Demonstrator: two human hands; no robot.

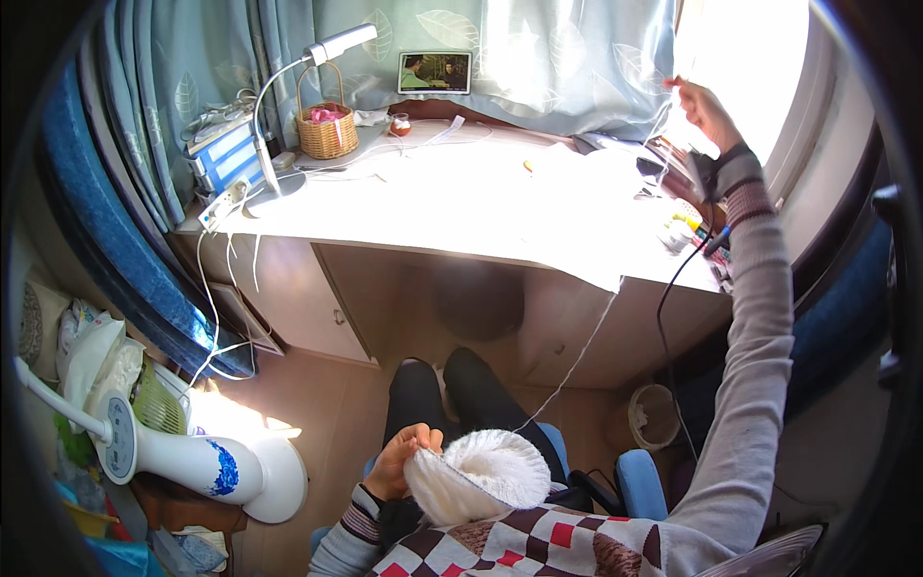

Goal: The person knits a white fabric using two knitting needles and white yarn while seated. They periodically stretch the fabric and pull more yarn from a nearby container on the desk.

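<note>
My left hand (404, 454) grips the edge of a white knitted piece (497, 469), which lies bunched over my lap. Its rim curls round a hollow middle. One strand of white yarn (580, 346) runs from the knitting up to the desk's front edge. My right hand (703, 112) is raised high at the far right, beside the bright window and the curtain. Its fingers are pinched together, and thin white strands (662, 119) hang from them towards the desk. Glare washes out the white things on the desk, so their outlines are hard to tell.
On the desk (404, 209) stand a lamp (267, 144), a wicker basket (328, 133), a power strip (225, 205) and a tablet (434, 73). A black cable (660, 310) hangs by my right arm. A waste bin (649, 418) stands right; a white appliance (202, 461) stands left.
</note>
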